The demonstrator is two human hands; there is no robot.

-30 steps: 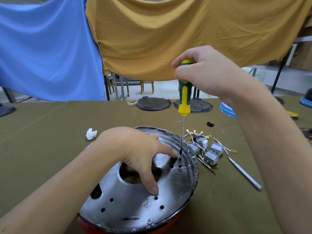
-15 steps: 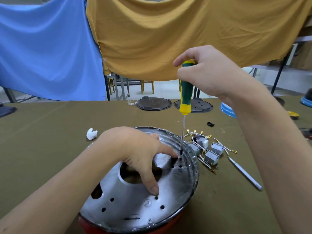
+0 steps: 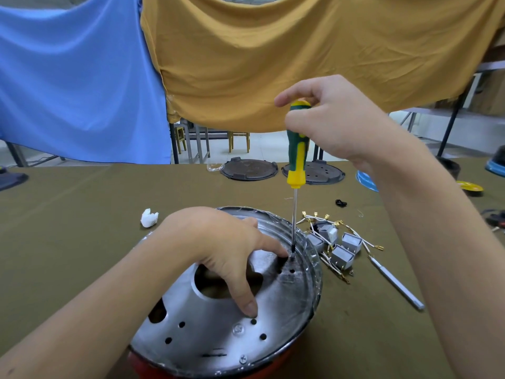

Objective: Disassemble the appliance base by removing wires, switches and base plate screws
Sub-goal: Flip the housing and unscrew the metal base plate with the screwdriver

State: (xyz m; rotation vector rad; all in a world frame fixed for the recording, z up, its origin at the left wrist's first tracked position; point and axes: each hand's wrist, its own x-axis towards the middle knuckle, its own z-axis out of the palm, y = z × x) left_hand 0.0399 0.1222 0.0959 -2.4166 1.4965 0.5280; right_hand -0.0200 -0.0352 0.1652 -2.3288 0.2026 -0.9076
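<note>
Screwdriver (image 3: 297, 149) stands upright in the right hand (image 3: 336, 121), whose fingers are curled round the top of the green and yellow handle. The thin shaft runs down to a screw near the far rim of the base plate (image 3: 213, 332), and the tip sits just beside the index finger of the left hand (image 3: 218, 242). The left hand rests on the plate with fingers spread and straight, the thumb pressing the metal near the front.

The base plate is a shiny metal disc with several round holes and a large cut-out, seated on the red appliance base (image 3: 142, 365) at the near edge of the tabletop (image 3: 82, 214). It is probably stiff, light and slippery, with edges that may be sharp, so flat pressure from above is the safer hold. One screw (image 3: 243, 359) shows at the front rim; such small parts are likely to roll or drop into the holes. What lies under the cut-out cannot be seen.

Grey switches (image 3: 341, 255) with white wires (image 3: 369, 246) lie in a loose pile on the tabletop just right of the base, with a slim grey tool (image 3: 396, 285) beside them. Two dark round lids (image 3: 248, 169) lie at the far edge
</note>
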